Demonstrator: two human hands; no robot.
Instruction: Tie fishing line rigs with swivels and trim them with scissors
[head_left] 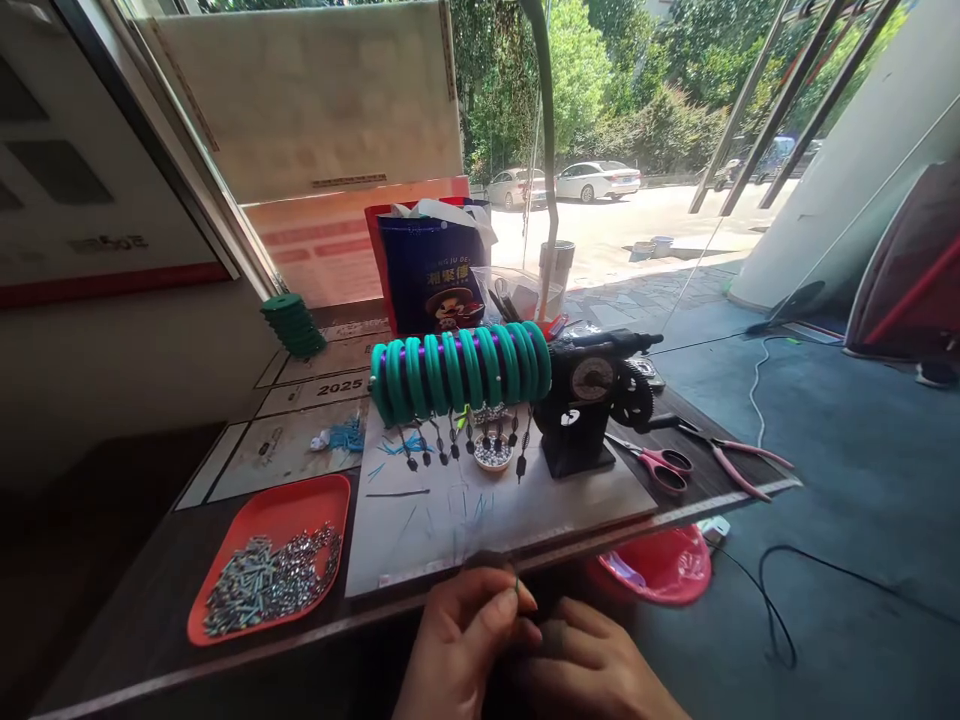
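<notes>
My left hand [469, 640] is in front of the table's near edge, thumb and forefinger pinched together on something thin and greenish that is too small to name. Beside it, my right hand [592, 660] has its fingers curled in, and whatever they hold is hidden. Beyond both hands, a black hand-cranked winding machine [581, 430] with a dial and gears carries a row of green ring-shaped spools [461, 370]. Several small dark weights [521, 465] dangle from the spools. Behind these weights is a small round dish [493, 458] of silvery beads.
An orange tray [281, 505] of small metal parts lies at the left. Pink-handled scissors [664, 470] and pliers [739, 465] lie right of the machine. A red basin [667, 575] is below the table edge. Behind stand a blue bag [427, 260] and stacked green spools [292, 325].
</notes>
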